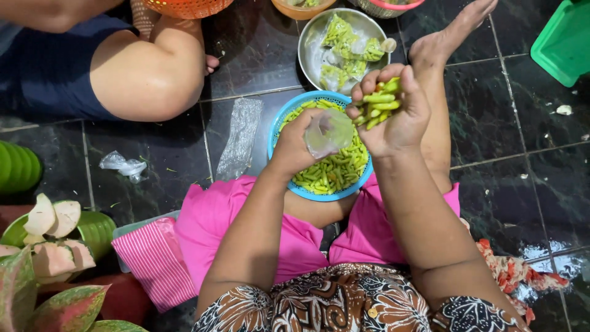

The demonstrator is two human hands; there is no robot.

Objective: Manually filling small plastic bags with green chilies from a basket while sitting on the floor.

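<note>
Right now the right hand [393, 120] — fingers clamped on green chilies [380, 104] — sits just right of the bag [329, 131], pinched open by left hand [295, 147].

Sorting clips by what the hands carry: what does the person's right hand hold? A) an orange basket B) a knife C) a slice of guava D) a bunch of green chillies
D: the right hand grips a bunch of green chillies above the blue bowl, while the left hand holds a small clear plastic bag.

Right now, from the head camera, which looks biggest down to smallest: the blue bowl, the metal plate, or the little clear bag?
1. Blue bowl
2. Metal plate, nearly as big and lying farther away, so that ranking is unsure
3. Clear bag in the left hand
</note>
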